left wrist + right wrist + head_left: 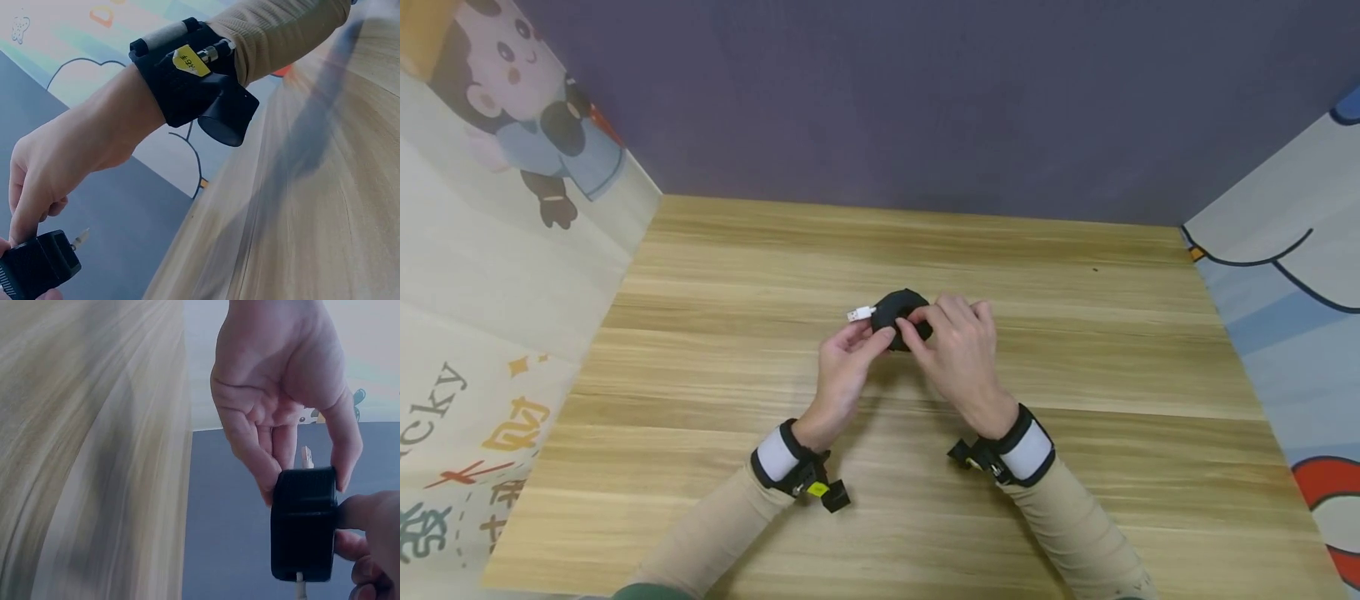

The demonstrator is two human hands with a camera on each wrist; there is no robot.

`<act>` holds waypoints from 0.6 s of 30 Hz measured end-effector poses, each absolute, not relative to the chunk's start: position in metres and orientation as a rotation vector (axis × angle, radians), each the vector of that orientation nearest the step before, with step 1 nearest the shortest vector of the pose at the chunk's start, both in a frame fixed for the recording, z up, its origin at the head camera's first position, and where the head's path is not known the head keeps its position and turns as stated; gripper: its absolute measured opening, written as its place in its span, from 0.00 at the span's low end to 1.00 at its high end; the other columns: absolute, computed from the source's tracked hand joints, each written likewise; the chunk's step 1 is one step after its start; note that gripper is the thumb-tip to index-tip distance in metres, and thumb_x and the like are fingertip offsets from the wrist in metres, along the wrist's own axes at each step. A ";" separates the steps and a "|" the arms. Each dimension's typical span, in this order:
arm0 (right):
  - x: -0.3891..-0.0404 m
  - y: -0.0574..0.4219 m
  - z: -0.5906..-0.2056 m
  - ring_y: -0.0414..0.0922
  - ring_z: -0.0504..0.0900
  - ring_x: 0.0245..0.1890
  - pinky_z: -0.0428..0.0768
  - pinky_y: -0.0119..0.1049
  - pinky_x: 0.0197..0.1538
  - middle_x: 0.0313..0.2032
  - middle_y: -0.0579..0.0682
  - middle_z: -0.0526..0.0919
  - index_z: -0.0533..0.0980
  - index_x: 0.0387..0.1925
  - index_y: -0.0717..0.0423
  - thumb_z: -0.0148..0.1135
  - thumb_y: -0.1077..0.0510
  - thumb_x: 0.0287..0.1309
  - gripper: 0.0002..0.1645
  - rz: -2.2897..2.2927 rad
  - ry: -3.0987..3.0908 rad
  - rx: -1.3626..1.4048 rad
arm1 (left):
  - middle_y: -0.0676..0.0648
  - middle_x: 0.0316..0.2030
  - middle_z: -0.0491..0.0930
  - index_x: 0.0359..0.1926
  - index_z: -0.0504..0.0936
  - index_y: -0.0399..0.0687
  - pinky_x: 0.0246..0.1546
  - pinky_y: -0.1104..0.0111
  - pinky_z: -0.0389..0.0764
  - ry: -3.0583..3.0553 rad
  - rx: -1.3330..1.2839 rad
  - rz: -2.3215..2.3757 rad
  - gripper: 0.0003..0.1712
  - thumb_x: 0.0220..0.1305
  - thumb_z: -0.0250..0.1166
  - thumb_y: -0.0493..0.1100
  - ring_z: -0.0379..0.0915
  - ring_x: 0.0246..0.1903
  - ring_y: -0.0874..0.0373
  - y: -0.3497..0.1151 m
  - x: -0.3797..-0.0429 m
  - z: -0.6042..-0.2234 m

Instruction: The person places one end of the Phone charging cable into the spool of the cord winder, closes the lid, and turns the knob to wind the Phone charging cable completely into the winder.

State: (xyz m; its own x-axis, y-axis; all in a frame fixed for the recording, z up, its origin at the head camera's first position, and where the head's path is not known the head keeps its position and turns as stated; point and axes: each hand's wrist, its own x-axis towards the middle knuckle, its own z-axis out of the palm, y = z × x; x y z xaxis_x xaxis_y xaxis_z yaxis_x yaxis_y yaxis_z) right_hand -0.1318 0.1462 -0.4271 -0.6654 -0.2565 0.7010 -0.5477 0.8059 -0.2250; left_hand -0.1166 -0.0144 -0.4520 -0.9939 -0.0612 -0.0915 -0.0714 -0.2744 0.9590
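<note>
A round black cable winder (893, 302) is held up above the table between both hands. From its left edge sticks a white USB plug (861, 313); the right wrist view shows a white cable end (300, 586) at the opposite side. My left hand (845, 367) grips the winder's near-left rim, thumb on one flat face and fingers on the other. My right hand (958, 346) has its thumb and index finger pinched at the winder's middle, the other fingers curled. In the left wrist view the winder (40, 265) appears edge-on, partly cut off.
The wooden table (737, 267) spreads out below the hands. A dark blue-grey panel (887, 108) stands behind it, with printed cartoon sheets (467, 267) along both sides. Each wrist wears a strap (1027, 452) with a small black camera.
</note>
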 end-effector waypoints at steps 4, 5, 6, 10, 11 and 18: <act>-0.133 0.149 -0.430 0.50 0.77 0.28 0.66 0.46 0.36 0.25 0.50 0.79 0.84 0.30 0.59 0.71 0.50 0.64 0.15 0.568 -2.291 0.621 | 0.47 0.39 0.86 0.55 0.83 0.29 0.56 0.46 0.84 1.876 -0.178 2.487 0.19 0.66 0.69 0.35 0.85 0.37 0.62 -0.015 -0.117 -0.452; -0.133 0.150 -0.430 0.50 0.77 0.28 0.66 0.46 0.36 0.25 0.50 0.79 0.84 0.31 0.59 0.71 0.51 0.65 0.15 0.574 -2.284 0.634 | 0.47 0.39 0.86 0.55 0.83 0.29 0.56 0.44 0.83 1.870 -0.178 2.487 0.19 0.66 0.69 0.35 0.85 0.37 0.62 -0.015 -0.117 -0.453; -0.134 0.151 -0.430 0.49 0.76 0.27 0.66 0.46 0.36 0.26 0.50 0.79 0.84 0.31 0.59 0.70 0.51 0.65 0.14 0.584 -2.275 0.654 | 0.46 0.39 0.86 0.55 0.83 0.29 0.57 0.43 0.82 1.865 -0.176 2.486 0.19 0.66 0.69 0.36 0.85 0.37 0.61 -0.015 -0.118 -0.453; -0.137 0.159 -0.430 0.51 0.77 0.32 0.70 0.46 0.37 0.32 0.53 0.80 0.84 0.41 0.60 0.70 0.49 0.64 0.17 0.654 -2.245 0.786 | 0.42 0.42 0.87 0.56 0.82 0.28 0.58 0.43 0.81 1.854 -0.175 2.464 0.19 0.67 0.68 0.36 0.85 0.38 0.61 -0.017 -0.120 -0.452; -0.138 0.162 -0.429 0.53 0.77 0.35 0.71 0.46 0.38 0.36 0.54 0.81 0.83 0.46 0.61 0.71 0.48 0.63 0.21 0.674 -2.249 0.832 | 0.40 0.44 0.87 0.56 0.82 0.28 0.58 0.43 0.81 1.856 -0.173 2.450 0.20 0.67 0.68 0.36 0.85 0.38 0.61 -0.018 -0.120 -0.452; -0.144 0.179 -0.428 0.60 0.72 0.64 0.75 0.56 0.58 0.69 0.62 0.70 0.61 0.76 0.61 0.79 0.40 0.52 0.59 0.674 -2.422 1.096 | 0.35 0.51 0.85 0.57 0.82 0.28 0.58 0.48 0.82 1.886 -0.097 2.341 0.21 0.68 0.66 0.37 0.84 0.41 0.61 -0.025 -0.122 -0.452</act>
State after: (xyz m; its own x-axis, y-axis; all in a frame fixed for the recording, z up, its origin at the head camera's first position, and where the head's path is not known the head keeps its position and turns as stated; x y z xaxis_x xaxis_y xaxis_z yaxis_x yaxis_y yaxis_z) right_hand -0.1435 0.1786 -0.4283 -0.6147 -0.5823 0.5321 -0.7735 0.5772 -0.2619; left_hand -0.1219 -0.0250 -0.4517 -0.9890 0.0631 -0.1336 -0.1439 -0.2083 0.9674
